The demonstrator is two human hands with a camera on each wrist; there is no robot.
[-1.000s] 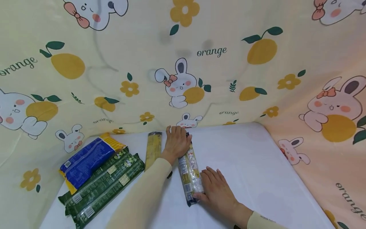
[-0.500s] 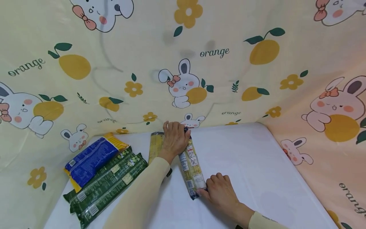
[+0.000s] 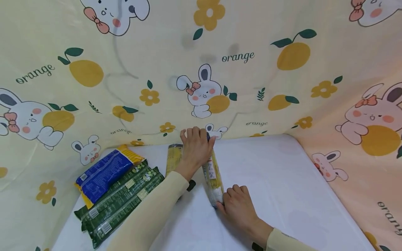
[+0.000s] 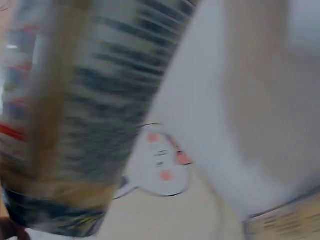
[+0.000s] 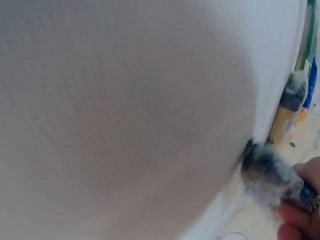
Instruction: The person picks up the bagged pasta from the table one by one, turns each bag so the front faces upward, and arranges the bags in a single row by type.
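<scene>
A long, clear-wrapped packet of yellow noodles point(image 3: 214, 177) slants between my two hands in the head view. At its far end, my left hand point(image 3: 197, 148) grips the dark end, with the thumb on the right side. My right hand point(image 3: 239, 207) pinches the near end between thumb and curled fingers. In the left wrist view the noodle packet point(image 4: 95, 110) looms large and blurred, a fingertip point(image 4: 9, 228) by its dark end. The right wrist view shows its crumpled near end point(image 5: 270, 172) beside my right fingers point(image 5: 295, 215). A similar yellow packet point(image 3: 173, 157) lies left, partly behind my left arm.
Several green packets point(image 3: 116, 204) lie at the left of the white table point(image 3: 267, 174). A blue and yellow bag point(image 3: 106, 170) rests on top of them. A printed cloth point(image 3: 150, 52) with rabbits and oranges stands behind the table and along its sides.
The noodle packet has shifted away from me and turned to show a narrower side. My left hand has moved slightly farther off; the right hand, flatter before, now curls at the near end.
</scene>
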